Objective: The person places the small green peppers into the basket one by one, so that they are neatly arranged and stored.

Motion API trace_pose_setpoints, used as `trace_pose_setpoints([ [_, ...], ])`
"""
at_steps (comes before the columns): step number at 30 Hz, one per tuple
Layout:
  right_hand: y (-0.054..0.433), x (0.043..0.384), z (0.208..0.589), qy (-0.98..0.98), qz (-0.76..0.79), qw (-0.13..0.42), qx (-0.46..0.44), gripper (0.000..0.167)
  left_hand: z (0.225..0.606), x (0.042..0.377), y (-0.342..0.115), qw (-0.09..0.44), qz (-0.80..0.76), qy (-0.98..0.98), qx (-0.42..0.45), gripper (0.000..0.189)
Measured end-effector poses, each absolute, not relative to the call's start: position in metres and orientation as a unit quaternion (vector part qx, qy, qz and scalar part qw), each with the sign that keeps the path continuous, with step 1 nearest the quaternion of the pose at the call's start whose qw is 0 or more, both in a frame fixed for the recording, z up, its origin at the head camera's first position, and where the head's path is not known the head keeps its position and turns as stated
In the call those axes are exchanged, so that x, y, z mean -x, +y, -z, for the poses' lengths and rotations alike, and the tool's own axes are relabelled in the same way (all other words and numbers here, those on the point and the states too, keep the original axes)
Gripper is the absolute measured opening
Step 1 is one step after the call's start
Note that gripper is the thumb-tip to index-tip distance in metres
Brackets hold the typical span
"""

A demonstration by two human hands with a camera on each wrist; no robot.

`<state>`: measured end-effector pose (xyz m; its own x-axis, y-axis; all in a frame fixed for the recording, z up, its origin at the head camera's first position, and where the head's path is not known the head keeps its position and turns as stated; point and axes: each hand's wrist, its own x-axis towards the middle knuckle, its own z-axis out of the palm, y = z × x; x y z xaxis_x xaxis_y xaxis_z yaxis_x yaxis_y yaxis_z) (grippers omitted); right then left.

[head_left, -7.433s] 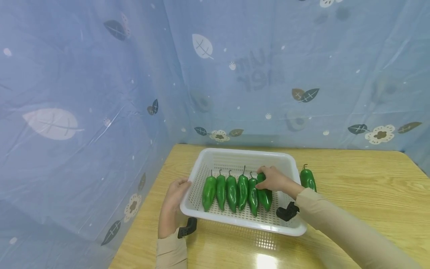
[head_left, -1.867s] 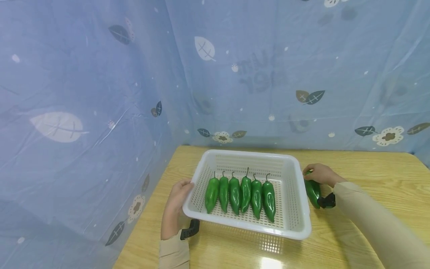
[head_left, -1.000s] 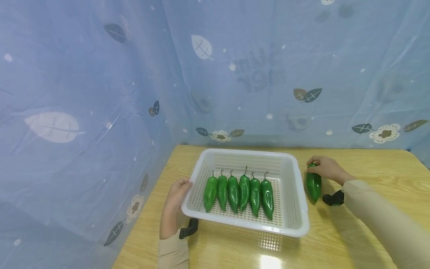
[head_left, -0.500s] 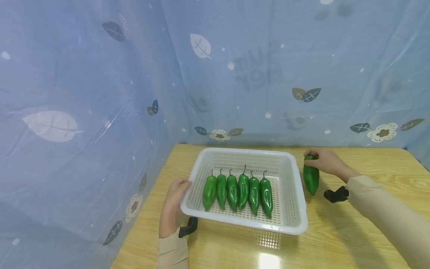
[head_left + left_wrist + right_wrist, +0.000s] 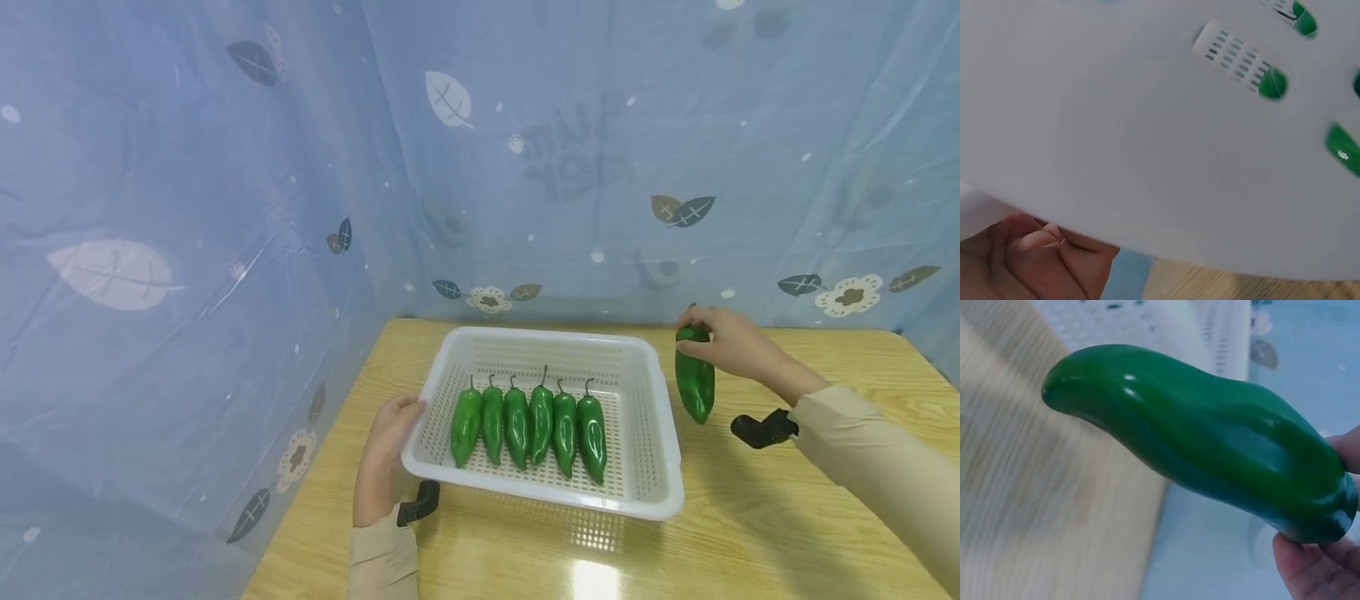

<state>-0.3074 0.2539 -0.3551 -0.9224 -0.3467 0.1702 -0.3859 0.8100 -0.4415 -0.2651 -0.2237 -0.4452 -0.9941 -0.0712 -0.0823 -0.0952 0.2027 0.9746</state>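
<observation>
A white perforated plastic basket (image 5: 540,492) stands on the table with several green peppers (image 5: 517,425) side by side in it, stems toward the back. My left hand (image 5: 392,433) grips the basket's left rim; in the left wrist view that hand (image 5: 1041,265) is partly hidden behind the blurred white wall (image 5: 1135,156). Right of the basket, my right hand (image 5: 742,346) pinches one more green pepper (image 5: 695,383) near its stem end. It hangs tip-down above the table. In the right wrist view fingers (image 5: 1310,569) hold the thick end of this pepper (image 5: 1204,437).
The wooden table (image 5: 810,433) reaches out to the right of the basket. A blue patterned curtain (image 5: 525,167) closes off the back and the left side. Inside the basket, bare perforated floor (image 5: 626,433) lies right of the pepper row.
My right hand has let go of the rightmost pepper in the basket, moved right, taken hold of the pepper beside the basket and lifted it. The left hand stays on the rim.
</observation>
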Motion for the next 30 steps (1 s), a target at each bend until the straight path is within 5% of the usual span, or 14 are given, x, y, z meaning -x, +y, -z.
trace_pose_setpoints([
  [18, 0.208, 0.289, 0.324, -0.957, -0.207, 0.054, -0.194, 0.03, 0.444, 0.264, -0.224, 0.011, -0.633, 0.773, 0.047, 0.037],
  [30, 0.158, 0.299, 0.344, -0.962, -0.178, -0.025, -0.205, 0.029, 0.444, 0.263, -0.224, 0.012, -0.632, 0.773, 0.047, 0.037],
])
